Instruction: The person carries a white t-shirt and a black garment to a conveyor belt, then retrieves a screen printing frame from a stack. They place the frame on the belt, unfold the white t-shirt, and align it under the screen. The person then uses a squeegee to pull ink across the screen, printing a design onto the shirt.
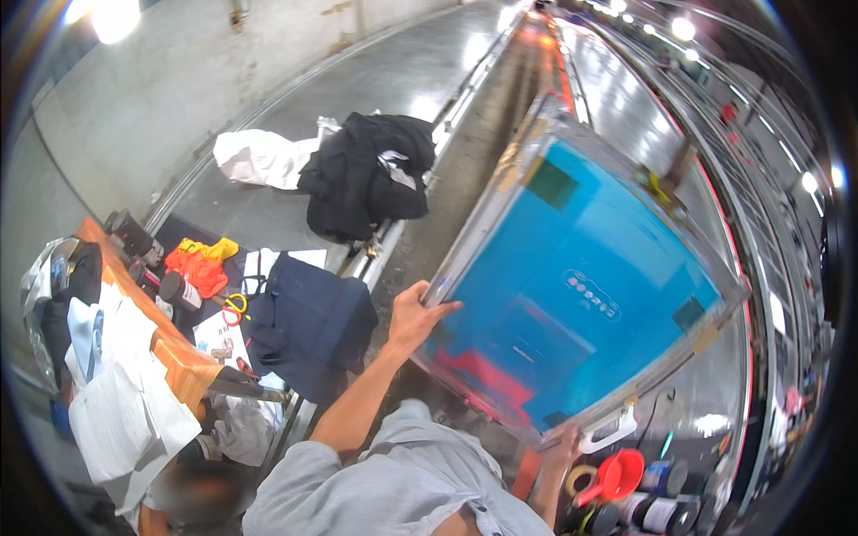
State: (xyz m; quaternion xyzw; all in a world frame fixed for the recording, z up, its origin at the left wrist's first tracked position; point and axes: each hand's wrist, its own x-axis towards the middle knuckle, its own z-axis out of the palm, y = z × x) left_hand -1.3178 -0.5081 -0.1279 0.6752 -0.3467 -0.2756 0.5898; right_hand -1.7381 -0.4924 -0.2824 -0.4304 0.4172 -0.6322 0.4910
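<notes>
A large screen-printing frame (581, 286) with a blue mesh and a pink-red patch near its lower edge is held up tilted before me. My left hand (416, 320) is closed around its left side, the thumb lying over the face. At the lower edge, my right hand (561, 448) grips the frame near its bottom corner; its fingers are partly hidden. Beside that hand, a white handle (610, 431) sticks out at the frame's edge. Brownish tape and grime mark the frame's border, and dark green patches lie near the mesh corners.
Long metal-topped tables run away on the left and right of an aisle (474, 143). Black and white cloth (371, 174) lies on the left table, with navy fabric (308, 317), papers and yellow-handled scissors (235, 308) nearer. At lower right stand a red scoop (618, 475) and several jars (657, 513).
</notes>
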